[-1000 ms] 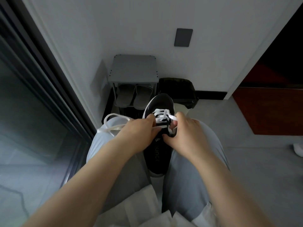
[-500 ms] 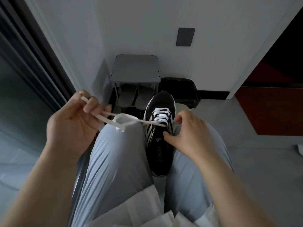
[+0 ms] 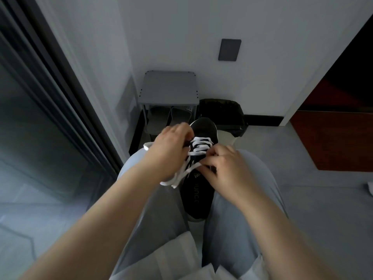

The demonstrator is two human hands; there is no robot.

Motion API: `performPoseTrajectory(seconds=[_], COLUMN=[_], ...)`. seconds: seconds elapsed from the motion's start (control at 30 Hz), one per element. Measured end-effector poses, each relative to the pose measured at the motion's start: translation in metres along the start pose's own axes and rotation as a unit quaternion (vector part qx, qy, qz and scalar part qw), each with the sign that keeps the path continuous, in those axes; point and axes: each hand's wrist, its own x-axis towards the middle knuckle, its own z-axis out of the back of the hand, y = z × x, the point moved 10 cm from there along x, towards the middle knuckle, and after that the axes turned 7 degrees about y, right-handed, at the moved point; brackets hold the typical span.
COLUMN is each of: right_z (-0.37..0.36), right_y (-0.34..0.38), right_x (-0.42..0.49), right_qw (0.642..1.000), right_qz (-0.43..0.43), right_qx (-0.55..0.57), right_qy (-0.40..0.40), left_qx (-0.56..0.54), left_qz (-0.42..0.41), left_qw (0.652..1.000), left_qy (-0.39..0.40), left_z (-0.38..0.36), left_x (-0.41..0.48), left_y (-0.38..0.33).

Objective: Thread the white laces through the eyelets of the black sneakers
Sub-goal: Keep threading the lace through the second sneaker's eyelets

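Both curled shut | left grip (image 3: 169, 152) pinches white lace (image 3: 196, 153) over sneaker (image 3: 196, 201) eyelets | right grip (image 3: 224, 170) pinches it mid-tongue

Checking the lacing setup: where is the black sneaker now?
In the head view, the black sneaker sits centre frame between the person's legs, toe toward the grey shoe rack.

We see a black sneaker (image 3: 198, 190) wedged between our knees (image 3: 242, 178), toe pointing away. Our left hand (image 3: 169, 152) grips the white lace (image 3: 199, 145) over the eyelets, and our right hand (image 3: 224, 168) pinches a strand beside it. Beyond stands a grey rack (image 3: 168, 87) holding slippers (image 3: 159, 120).
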Motion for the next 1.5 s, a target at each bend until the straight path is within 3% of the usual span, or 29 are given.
performPoseTrajectory(seconds=[0.07, 0.13, 0.3, 0.4, 0.5, 0.6, 0.73, 0.8, 0.9, 0.97, 1.07, 1.13, 1.23, 1.3, 1.33, 1.4, 1.43, 1.5], right_z=[-0.003, -0.002, 0.004, 0.004, -0.004, -0.008, -0.001, 0.006, 0.022, 0.035, 0.045, 0.049, 0.060, 0.069, 0.072, 0.067, 0.060, 0.047], right_y=[0.005, 0.007, 0.005, -0.006, 0.000, 0.020, 0.012, 0.001, -0.021, -0.041, -0.062, -0.069, -0.069, -0.058, -0.047, -0.019, -0.006, 0.007], right_x=[-0.004, -0.009, -0.013, -0.009, 0.002, 0.010, 0.007, 0.005, 0.002, -0.003, -0.009, -0.010, -0.010, -0.007, -0.003, 0.008, 0.013, 0.021], right_qw=[1.000, 0.999, 0.997, 0.979, 0.958, 0.928, 0.858, 0.840, 0.828, 0.812, 0.793, 0.784, 0.764, 0.796, 0.833, 0.895, 0.910, 0.920], right_qz=[0.021, 0.039, 0.020, -0.046, -0.065, -0.034, -0.032, -0.027, -0.054, -0.071, -0.084, -0.088, -0.074, -0.044, -0.025, 0.017, 0.033, 0.036], right_qx=[0.008, 0.024, 0.074, 0.194, 0.277, 0.368, 0.510, 0.540, 0.557, 0.575, 0.594, 0.603, 0.629, 0.593, 0.544, 0.442, 0.412, 0.391], right_qy=[0.012, 0.011, 0.027, 0.032, 0.043, 0.055, 0.062, 0.045, -0.020, -0.068, -0.102, -0.115, -0.125, -0.115, -0.101, -0.060, -0.036, 0.006], left_qx=[0.138, 0.202, 0.165, -0.070, -0.274, -0.466, -0.673, -0.707, -0.671, -0.596, -0.384, -0.207, -0.022, 0.058, 0.060, -0.052, -0.142, -0.261], left_qz=[0.031, 0.067, 0.053, 0.079, 0.039, 0.014, 0.039, 0.071, 0.136, 0.175, 0.232, 0.245, 0.209, 0.158, 0.091, -0.076, -0.120, -0.129], left_qw=[0.988, 0.969, 0.961, 0.969, 0.931, 0.857, 0.720, 0.693, 0.726, 0.784, 0.891, 0.943, 0.976, 0.984, 0.992, 0.995, 0.982, 0.949], left_qy=[0.058, 0.122, 0.213, 0.224, 0.237, 0.221, 0.165, 0.123, 0.056, -0.004, -0.066, -0.083, -0.059, -0.053, -0.059, -0.040, 0.017, 0.124], left_z=[-0.025, -0.039, -0.044, -0.028, -0.010, 0.004, 0.023, 0.028, 0.030, 0.039, 0.055, 0.066, 0.065, 0.059, 0.056, 0.043, 0.031, 0.010], left_x=[0.016, 0.023, 0.021, 0.018, 0.015, 0.015, 0.018, 0.018, 0.016, 0.011, 0.000, -0.005, -0.002, 0.003, 0.007, 0.007, 0.004, -0.002], left_y=[0.006, 0.016, 0.017, 0.011, -0.017, -0.041, -0.036, -0.018, 0.025, 0.058, 0.097, 0.109, 0.106, 0.086, 0.063, 0.004, -0.021, -0.049])
